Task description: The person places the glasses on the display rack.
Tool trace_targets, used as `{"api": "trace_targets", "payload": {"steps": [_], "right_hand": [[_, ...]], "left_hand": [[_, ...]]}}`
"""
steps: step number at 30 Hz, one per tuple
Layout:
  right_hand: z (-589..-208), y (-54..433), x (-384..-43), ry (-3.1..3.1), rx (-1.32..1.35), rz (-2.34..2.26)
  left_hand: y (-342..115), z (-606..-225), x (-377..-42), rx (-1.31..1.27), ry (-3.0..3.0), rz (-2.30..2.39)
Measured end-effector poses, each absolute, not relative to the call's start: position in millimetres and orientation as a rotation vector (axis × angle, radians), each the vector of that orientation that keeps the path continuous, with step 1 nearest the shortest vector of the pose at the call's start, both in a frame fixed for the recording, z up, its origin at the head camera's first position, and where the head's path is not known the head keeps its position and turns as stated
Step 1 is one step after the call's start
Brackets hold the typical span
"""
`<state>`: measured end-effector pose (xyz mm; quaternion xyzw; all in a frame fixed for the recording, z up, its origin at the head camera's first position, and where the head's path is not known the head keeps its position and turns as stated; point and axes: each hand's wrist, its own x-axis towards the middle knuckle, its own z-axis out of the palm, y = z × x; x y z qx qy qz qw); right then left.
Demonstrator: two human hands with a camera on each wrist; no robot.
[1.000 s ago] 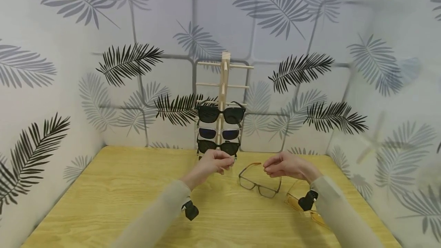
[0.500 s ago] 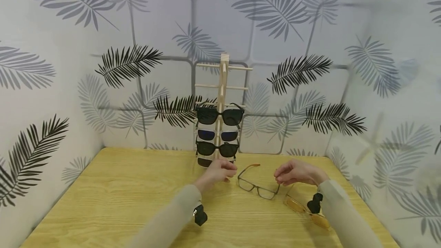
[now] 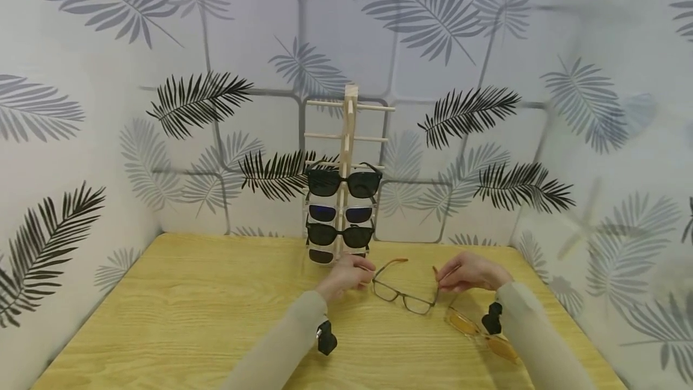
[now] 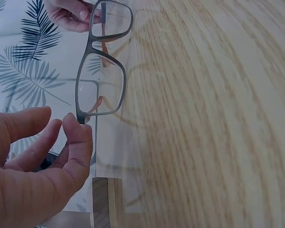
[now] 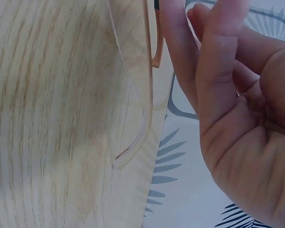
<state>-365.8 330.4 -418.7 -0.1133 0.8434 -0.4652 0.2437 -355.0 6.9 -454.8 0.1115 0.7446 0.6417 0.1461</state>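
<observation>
A pair of eyeglasses [image 3: 401, 295] with a thin dark frame, clear lenses and orange-brown temple tips rests on the table, temples unfolded toward the back. At its left hinge is my left hand [image 3: 345, 274]; a fingertip touches the frame corner there in the left wrist view, while the thumb [image 4: 31, 123] stays apart. My right hand [image 3: 472, 272] pinches the right temple near its orange tip. Just in front of that hand lie yellow-tinted glasses [image 3: 462, 322], partly under the right wrist. Their clear temple [image 5: 147, 95] stretches beside my fingers in the right wrist view.
Behind my left hand stands a wooden eyewear rack [image 3: 350, 113]. Several sunglasses [image 3: 363, 184] hang on its lower pegs, while upper pegs are bare. The wood-grain table [image 3: 162, 306] meets leaf-patterned walls [image 3: 260, 35] at the back and sides.
My left hand has come down and right from before the rack to the eyeglasses' left hinge. My right hand has shifted right and now pinches the right temple.
</observation>
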Motion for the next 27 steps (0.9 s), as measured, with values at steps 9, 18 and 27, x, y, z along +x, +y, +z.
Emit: {"api": "trace_targets", "payload": {"steps": [9, 18, 27], "right_hand": [[-421.0, 328.2, -368.1, 2.23, -0.296, -1.275], [-431.5, 324.1, -373.9, 2.171, -0.34, -1.285], [-431.4, 335.6, -374.7, 2.116, -0.39, -1.437]], "left_hand": [[7.8, -456.4, -356.0, 0.253, 2.117, 1.828], [6.8, -458.9, -357.0, 0.326, 2.142, 1.734], [10.6, -446.2, -357.9, 0.32, 2.054, 1.829]]}}
